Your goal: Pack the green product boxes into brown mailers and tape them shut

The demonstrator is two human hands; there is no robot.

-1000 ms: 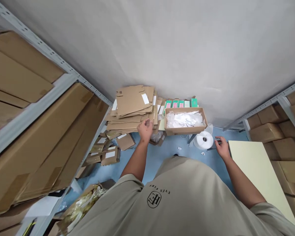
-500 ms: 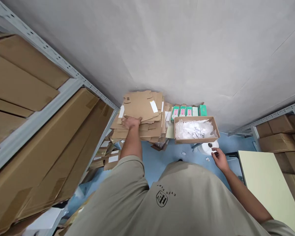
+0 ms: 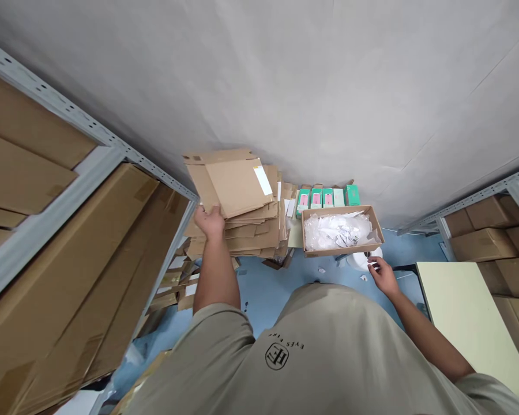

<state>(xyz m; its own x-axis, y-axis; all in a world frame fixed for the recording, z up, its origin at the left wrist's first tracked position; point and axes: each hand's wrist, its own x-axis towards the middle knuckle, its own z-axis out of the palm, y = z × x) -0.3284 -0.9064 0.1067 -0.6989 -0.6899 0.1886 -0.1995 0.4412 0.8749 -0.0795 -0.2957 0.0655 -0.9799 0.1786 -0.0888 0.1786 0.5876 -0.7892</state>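
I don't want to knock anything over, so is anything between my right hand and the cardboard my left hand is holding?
Yes: seen from above, the open carton of white material lies between your right hand and the flat cardboard in your left hand. Relative heights are unclear.

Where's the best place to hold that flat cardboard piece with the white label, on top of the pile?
Probably the near-left edge of the flat cardboard piece, coming from the person's left, where the left hand grips it. It is thin and wide, and its left side looks raised, leaving room for fingers underneath; its right side lies close over the pile.
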